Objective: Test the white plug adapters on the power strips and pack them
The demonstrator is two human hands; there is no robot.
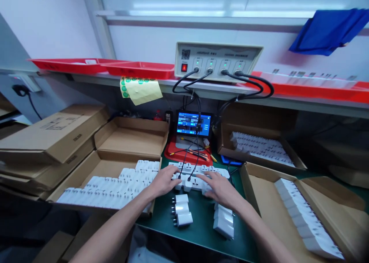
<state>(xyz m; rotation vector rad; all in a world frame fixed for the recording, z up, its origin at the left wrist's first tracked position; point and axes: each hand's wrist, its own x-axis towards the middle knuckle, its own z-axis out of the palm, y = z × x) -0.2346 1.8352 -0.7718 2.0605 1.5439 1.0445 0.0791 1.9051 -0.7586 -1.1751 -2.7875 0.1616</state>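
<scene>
My left hand (165,180) is at the left end of the white power strips, its thumb and fingers closed round a white plug-in charger (178,186), partly hidden. Black cables run down to this charger and to another charger (188,185) beside it. My right hand (218,186) reaches over the front power strip (196,183), fingers bent round a white charger (205,188) that they partly cover. Behind lies a second power strip (211,168). A short row of chargers (182,209) lies nearer me, prongs to the left; another row (224,221) lies under my right forearm.
Open cartons of white chargers stand left (100,192) and right (305,217), with another carton (263,149) behind. A lit screen (193,124) stands behind a red tray (170,151). Black cables hang from a tester box (216,57) on the shelf. Closed cartons (54,132) are stacked left.
</scene>
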